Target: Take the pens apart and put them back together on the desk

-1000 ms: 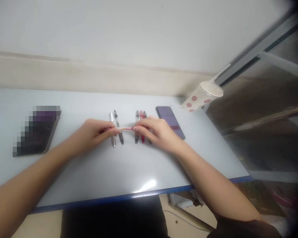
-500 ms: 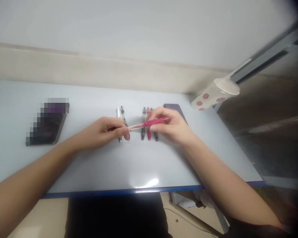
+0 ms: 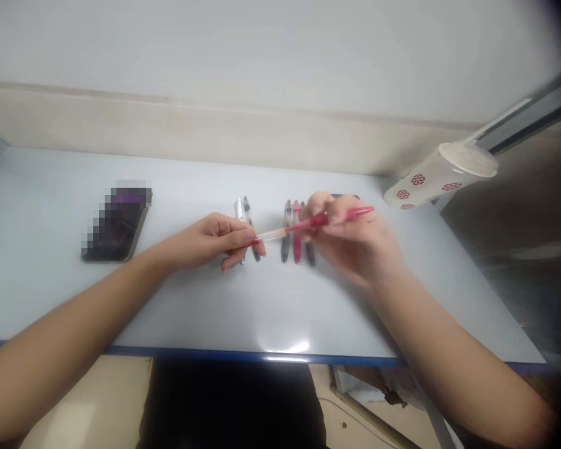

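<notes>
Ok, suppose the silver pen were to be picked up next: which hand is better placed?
Probably the left hand: it partly covers the silver pen, while the right hand is farther across, near three other pens. Both grip the red-and-clear pen, so the left must first let go.

A bare left forearm (image 3: 98,312) slants up from the frame's lower left to the left hand (image 3: 222,242) near center, thumb (image 3: 239,237) pressed over curled fingers (image 3: 234,258); the right forearm (image 3: 444,340) rises from the lower right to the right hand (image 3: 362,243), slightly blurred, fingers bent in a grip.
</notes>
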`<control>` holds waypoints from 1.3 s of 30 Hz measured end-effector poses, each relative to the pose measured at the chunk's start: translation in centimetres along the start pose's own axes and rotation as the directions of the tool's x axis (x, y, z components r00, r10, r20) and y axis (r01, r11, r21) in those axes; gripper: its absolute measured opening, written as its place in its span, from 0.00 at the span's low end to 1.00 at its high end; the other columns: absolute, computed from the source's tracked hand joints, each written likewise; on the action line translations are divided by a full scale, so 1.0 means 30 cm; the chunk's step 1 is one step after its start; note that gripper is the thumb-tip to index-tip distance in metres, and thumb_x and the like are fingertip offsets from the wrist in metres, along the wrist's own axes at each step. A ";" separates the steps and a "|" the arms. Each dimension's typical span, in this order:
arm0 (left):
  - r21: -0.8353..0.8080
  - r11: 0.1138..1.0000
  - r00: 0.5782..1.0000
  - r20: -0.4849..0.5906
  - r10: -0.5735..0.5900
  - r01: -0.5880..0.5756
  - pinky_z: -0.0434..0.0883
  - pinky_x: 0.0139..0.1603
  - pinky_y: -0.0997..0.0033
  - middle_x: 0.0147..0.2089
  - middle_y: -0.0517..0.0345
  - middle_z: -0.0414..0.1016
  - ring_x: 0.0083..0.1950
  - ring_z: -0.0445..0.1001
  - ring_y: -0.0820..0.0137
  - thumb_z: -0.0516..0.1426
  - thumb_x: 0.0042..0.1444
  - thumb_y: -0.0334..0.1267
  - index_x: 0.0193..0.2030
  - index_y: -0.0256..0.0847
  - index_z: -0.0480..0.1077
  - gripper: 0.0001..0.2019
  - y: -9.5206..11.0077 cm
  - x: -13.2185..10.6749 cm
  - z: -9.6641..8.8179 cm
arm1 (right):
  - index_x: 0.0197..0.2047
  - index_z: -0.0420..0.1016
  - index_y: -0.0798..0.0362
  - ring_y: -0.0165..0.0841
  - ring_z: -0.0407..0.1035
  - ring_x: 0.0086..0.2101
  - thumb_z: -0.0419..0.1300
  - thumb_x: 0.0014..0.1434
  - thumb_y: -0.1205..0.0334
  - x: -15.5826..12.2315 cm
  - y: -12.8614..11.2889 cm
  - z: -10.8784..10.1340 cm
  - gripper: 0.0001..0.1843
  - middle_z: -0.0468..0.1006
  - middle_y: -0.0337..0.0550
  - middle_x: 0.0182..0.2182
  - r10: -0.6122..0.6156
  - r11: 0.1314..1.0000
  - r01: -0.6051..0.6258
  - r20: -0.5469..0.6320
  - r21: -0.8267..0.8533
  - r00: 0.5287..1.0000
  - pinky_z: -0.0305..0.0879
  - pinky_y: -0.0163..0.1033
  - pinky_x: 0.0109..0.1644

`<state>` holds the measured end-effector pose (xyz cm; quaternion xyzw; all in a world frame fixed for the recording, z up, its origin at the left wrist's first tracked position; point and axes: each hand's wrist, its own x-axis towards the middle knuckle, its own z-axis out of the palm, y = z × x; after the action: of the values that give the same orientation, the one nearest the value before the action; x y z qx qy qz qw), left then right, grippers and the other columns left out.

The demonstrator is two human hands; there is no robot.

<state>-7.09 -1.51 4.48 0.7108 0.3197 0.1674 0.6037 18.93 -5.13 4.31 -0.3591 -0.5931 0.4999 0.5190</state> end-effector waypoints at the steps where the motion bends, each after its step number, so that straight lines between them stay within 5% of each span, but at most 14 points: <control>1: 0.011 1.000 1.000 0.000 0.010 -0.010 0.75 0.37 0.66 0.22 0.58 0.72 0.29 0.73 0.68 0.56 0.69 0.56 0.37 0.43 0.81 0.21 0.001 0.002 0.000 | 0.29 0.71 0.47 0.35 0.71 0.32 0.70 0.58 0.52 0.003 0.003 -0.002 0.14 0.72 0.41 0.37 -0.010 1.000 0.010 -0.013 0.001 1.000 0.77 0.47 0.34; 6: 0.108 0.992 0.992 -0.092 0.082 -0.072 0.73 0.37 0.70 0.33 0.55 0.81 0.34 0.77 0.69 0.59 0.68 0.50 0.42 0.41 0.80 0.15 -0.005 0.009 0.014 | 0.38 0.79 0.46 0.34 0.72 0.33 0.69 0.63 0.55 -0.002 0.002 -0.001 0.06 0.76 0.41 0.36 -0.113 0.980 0.085 -0.148 -0.179 0.983 0.76 0.45 0.40; 10: 0.369 0.921 0.947 -0.231 0.222 -0.126 0.71 0.37 0.70 0.37 0.55 0.83 0.37 0.77 0.68 0.59 0.68 0.47 0.40 0.42 0.79 0.12 -0.016 0.010 0.028 | 0.45 0.80 0.46 0.34 0.74 0.34 0.70 0.64 0.51 -0.002 0.005 0.007 0.11 0.76 0.39 0.33 -0.194 0.947 0.096 -0.308 -0.307 0.931 0.76 0.43 0.42; 14: 0.492 0.862 0.913 -0.286 0.290 -0.120 0.69 0.35 0.71 0.34 0.58 0.81 0.30 0.73 0.70 0.57 0.68 0.48 0.40 0.43 0.78 0.14 -0.026 0.016 0.031 | 0.46 0.77 0.48 0.33 0.75 0.35 0.68 0.65 0.47 0.011 0.012 -0.005 0.15 0.76 0.39 0.33 -0.219 0.939 0.102 -0.341 -0.330 0.914 0.75 0.41 0.42; 23: 0.505 0.860 0.928 -0.279 0.248 -0.078 0.68 0.34 0.70 0.32 0.58 0.81 0.29 0.73 0.68 0.56 0.67 0.52 0.40 0.44 0.78 0.16 -0.038 0.024 0.023 | 0.46 0.77 0.50 0.29 0.72 0.33 0.71 0.62 0.51 0.014 0.014 -0.015 0.15 0.78 0.38 0.34 -0.091 0.983 0.043 -0.273 -0.176 0.958 0.72 0.38 0.41; 29: 0.470 0.872 0.942 -0.211 0.262 -0.137 0.64 0.29 0.71 0.27 0.60 0.73 0.26 0.68 0.69 0.55 0.69 0.53 0.35 0.45 0.77 0.18 -0.051 0.013 0.018 | 0.42 0.80 0.51 0.31 0.77 0.36 0.75 0.58 0.56 0.013 0.017 -0.021 0.13 0.83 0.42 0.39 0.064 0.998 -0.064 0.011 0.014 0.998 0.77 0.39 0.40; 34: 0.408 0.912 0.959 -0.237 0.156 -0.047 0.65 0.28 0.70 0.23 0.59 0.69 0.27 0.69 0.66 0.55 0.66 0.61 0.27 0.45 0.74 0.24 -0.048 0.004 -0.008 | 0.38 0.83 0.53 0.36 0.80 0.43 0.76 0.55 0.62 0.014 -0.002 -0.056 0.09 0.85 0.46 0.44 0.022 0.996 -0.037 0.180 0.083 0.983 0.81 0.40 0.42; 37: 0.398 0.917 0.945 -0.299 0.131 -0.001 0.67 0.29 0.67 0.23 0.57 0.70 0.28 0.70 0.64 0.56 0.62 0.66 0.24 0.45 0.74 0.28 -0.052 0.008 -0.021 | 0.39 0.83 0.53 0.35 0.81 0.45 0.74 0.58 0.65 0.010 -0.003 -0.054 0.06 0.86 0.46 0.45 -0.036 0.999 0.029 0.156 0.044 0.987 0.81 0.41 0.46; 39: 0.308 0.950 0.937 -0.344 0.056 0.056 0.68 0.29 0.65 0.23 0.57 0.69 0.28 0.70 0.63 0.57 0.59 0.68 0.30 0.48 0.79 0.26 -0.062 0.016 -0.026 | 0.40 0.84 0.53 0.35 0.81 0.45 0.72 0.60 0.66 0.004 -0.004 -0.043 0.04 0.86 0.46 0.45 -0.103 0.993 0.110 0.135 -0.046 0.986 0.80 0.41 0.49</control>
<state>-7.69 -0.49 2.78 0.7566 0.4440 0.2379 0.4170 20.18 -4.76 4.42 -0.3068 -0.6577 0.4783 0.4946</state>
